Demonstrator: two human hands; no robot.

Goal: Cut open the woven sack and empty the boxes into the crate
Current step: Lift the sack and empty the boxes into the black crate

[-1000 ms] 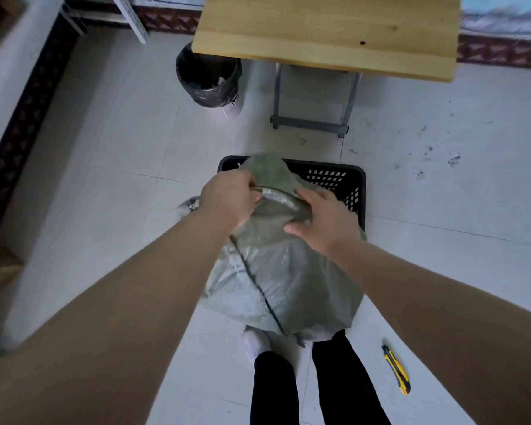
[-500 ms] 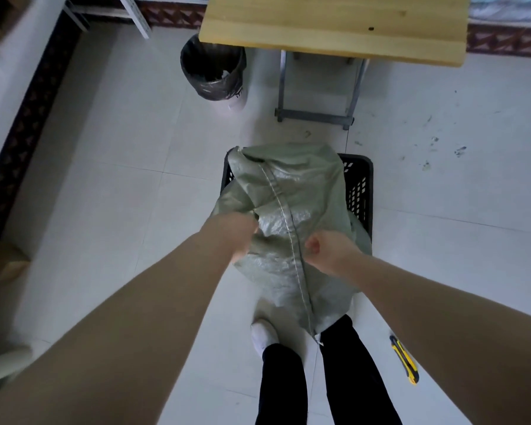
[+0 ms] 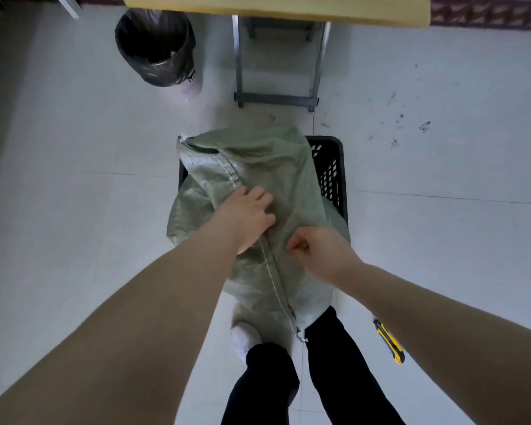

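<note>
A grey-green woven sack [image 3: 276, 167] lies tipped over a black plastic crate [image 3: 331, 167], its far end draped into the crate and its stitched seam running down toward my legs. My left hand [image 3: 249, 216] lies on the sack beside the seam, fingers spread and pressing into the cloth. My right hand [image 3: 316, 250] is closed in a fist, pinching a fold of the sack's cloth. The crate's inside is almost wholly covered by the sack. No boxes show.
A yellow-and-black utility knife [image 3: 390, 342] lies on the tiled floor by my right leg. A black-lined bin [image 3: 155, 47] stands far left. A wooden table [image 3: 276, 7] on a grey metal frame [image 3: 276, 98] stands just beyond the crate.
The sack has been swung over and laid across the crate, seam up. My left hand has slid up along the seam and opened flat; my right hand has shifted lower on the cloth.
</note>
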